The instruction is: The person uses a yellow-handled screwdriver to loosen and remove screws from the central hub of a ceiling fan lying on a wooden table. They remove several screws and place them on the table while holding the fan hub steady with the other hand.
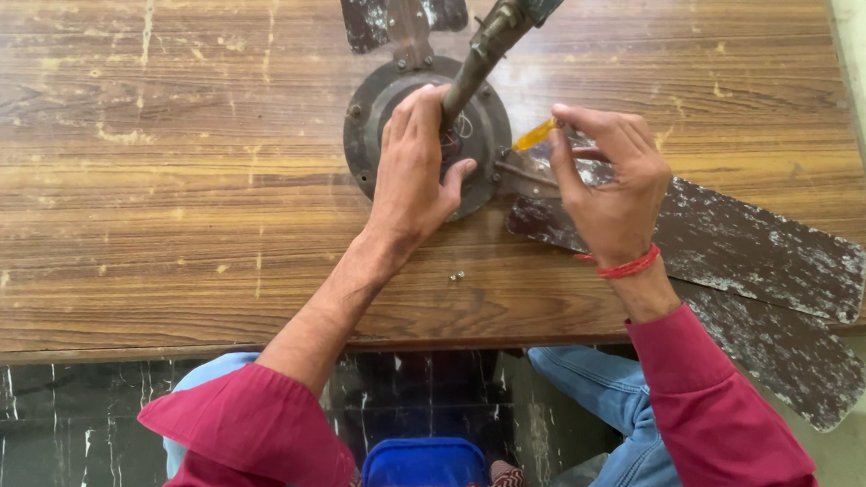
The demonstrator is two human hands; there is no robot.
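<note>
An old brown ceiling fan lies on a worn wooden table (157,176). Its round motor housing (370,119) faces up, with the down rod (485,46) rising toward the camera. My left hand (413,167) rests flat on the housing, fingers against the base of the rod near some thin wires. My right hand (612,179) pinches a screwdriver with a yellow handle (537,135), its tip at the bracket of the right-hand blade (734,242). A red thread band circles my right wrist.
A second dusty blade (787,355) hangs past the table's right corner and a third (367,4) points away at the top. A small loose screw (457,275) lies on the table near the front edge. Below are my blue jeans and a blue stool (425,464).
</note>
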